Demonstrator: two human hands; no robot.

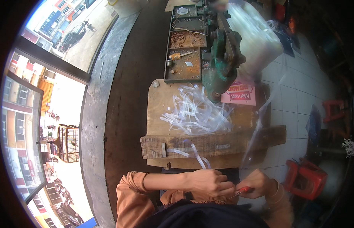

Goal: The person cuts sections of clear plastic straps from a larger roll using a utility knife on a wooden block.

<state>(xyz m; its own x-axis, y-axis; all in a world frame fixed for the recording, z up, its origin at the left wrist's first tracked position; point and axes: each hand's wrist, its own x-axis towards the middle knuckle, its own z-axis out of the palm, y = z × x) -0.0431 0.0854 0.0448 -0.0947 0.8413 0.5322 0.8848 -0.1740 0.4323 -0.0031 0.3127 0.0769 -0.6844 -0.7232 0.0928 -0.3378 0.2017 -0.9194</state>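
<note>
The right hand grips a red-handled tool beside the left hand, which is clenched, on what I can't tell. Clear plastic strips lie heaped beyond the wooden bar. Best keep fingers clear of the tool's tip.

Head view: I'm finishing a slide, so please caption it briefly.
Right hand holding a red-handled tool close to the left hand, with clear plastic strips heaped on the wooden bench.

Just off the near edge of the pale wooden worktop, the right hand grips a small red-handled tool beside the curled left hand; tangled clear plastic strips lie mid-worktop.
</note>
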